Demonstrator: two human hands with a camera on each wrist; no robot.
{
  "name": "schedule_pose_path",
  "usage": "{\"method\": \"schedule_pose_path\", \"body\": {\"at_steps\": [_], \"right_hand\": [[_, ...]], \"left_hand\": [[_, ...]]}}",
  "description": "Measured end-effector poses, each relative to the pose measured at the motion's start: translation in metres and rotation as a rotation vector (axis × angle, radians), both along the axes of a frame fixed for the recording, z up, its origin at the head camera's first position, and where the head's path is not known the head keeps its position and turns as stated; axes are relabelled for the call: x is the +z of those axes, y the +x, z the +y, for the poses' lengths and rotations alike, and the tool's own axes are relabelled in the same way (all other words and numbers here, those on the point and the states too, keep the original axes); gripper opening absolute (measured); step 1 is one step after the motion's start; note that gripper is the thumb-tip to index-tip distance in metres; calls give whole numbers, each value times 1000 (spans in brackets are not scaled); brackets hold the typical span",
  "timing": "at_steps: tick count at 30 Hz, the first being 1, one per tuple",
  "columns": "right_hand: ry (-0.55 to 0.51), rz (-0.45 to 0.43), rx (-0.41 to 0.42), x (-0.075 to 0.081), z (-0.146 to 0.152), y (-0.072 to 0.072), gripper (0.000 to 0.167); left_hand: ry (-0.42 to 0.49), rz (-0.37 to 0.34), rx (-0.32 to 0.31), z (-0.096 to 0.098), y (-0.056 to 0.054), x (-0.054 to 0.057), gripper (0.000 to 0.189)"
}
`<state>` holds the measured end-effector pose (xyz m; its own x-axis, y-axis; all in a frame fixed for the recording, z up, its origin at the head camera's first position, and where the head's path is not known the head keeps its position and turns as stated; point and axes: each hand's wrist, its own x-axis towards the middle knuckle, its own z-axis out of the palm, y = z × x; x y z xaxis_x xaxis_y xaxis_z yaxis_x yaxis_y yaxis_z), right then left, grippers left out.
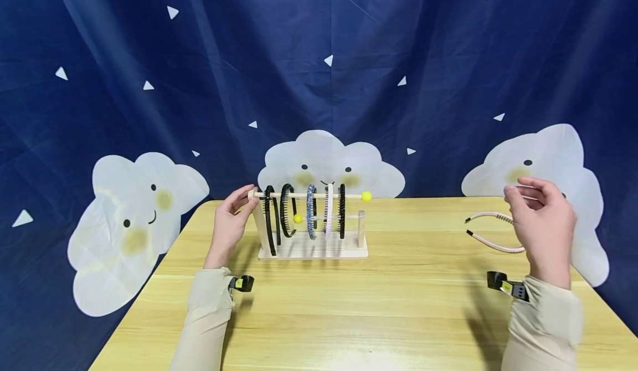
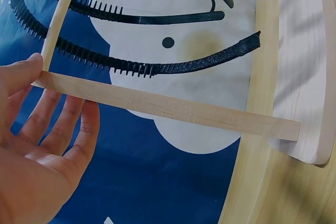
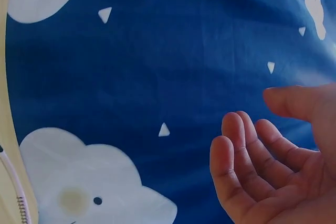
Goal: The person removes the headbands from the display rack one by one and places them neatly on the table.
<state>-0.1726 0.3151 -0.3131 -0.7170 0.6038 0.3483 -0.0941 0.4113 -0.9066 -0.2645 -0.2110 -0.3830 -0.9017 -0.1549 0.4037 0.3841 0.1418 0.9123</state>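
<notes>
Head view: five headbands (image 1: 311, 210) hang on a wooden rack (image 1: 319, 253), its post (image 2: 168, 104) pinched by the left hand (image 1: 232, 216); one pink headband (image 1: 498, 247) on the table (image 1: 399, 299) apparently remains, near an empty right hand (image 1: 546, 224), thumb and fingers apart.

Rack (image 1: 313, 251) stood on table (image 1: 359, 304), ctr of frame, w/ row of hairbands (image 1: 329, 210) hung along its top rod (image 1: 353, 196). L hand (image 1: 232, 220) was on rack's L post (image 2: 173, 104). At R of frame, R hand (image 1: 547, 230) was above table, w/ another hairband (image 1: 493, 245) lying partly behind it. Curtain (image 1: 359, 33) hung behind table.
</notes>
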Motion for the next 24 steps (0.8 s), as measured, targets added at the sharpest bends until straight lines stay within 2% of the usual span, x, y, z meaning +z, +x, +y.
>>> {"method": "schedule_pose_path", "body": {"at_steps": [5,11,18,24], "right_hand": [[81,5,33,2,-15,-1,24],[117,13,78,3,-27,-2,28],[185,58,102,8,-40,1,29],[265,96,158,8,-53,-2,29]], "left_hand": [[-4,2,-2,-1,0,0,41],[-6,2,-5,-3,-1,-1,41],[4,17,-6,-2,-1,1,40],[18,14,-19,0,-1,0,40]]}}
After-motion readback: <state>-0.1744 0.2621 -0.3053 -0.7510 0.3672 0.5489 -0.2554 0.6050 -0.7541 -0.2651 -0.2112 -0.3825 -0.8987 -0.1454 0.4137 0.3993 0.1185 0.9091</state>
